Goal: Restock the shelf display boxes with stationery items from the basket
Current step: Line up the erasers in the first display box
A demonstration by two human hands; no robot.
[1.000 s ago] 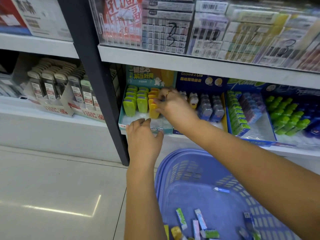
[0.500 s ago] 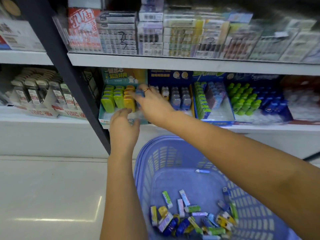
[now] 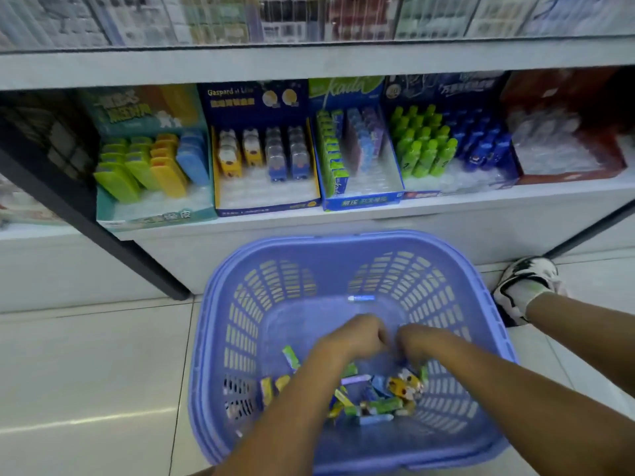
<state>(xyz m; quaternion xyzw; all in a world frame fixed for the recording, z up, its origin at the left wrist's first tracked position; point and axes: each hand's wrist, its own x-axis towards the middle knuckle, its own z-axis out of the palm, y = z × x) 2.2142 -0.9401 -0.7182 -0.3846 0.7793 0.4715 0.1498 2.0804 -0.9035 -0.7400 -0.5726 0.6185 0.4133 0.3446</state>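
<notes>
Entry: our left hand (image 3: 350, 338) and right hand (image 3: 424, 341), knuckles up and nearly touching inside the lavender basket (image 3: 360, 237) on the floor, just above its heap of small wrapped stationery items (image 3: 378, 398), grip too blurred for us to tell; display boxes (image 3: 154, 214) shelved beyond.

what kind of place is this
Most likely a stationery shop aisle: a white shelf holds printed display boxes of small coloured items in rows, and a purple basket of loose wrapped pieces stands on the tiled floor.
</notes>
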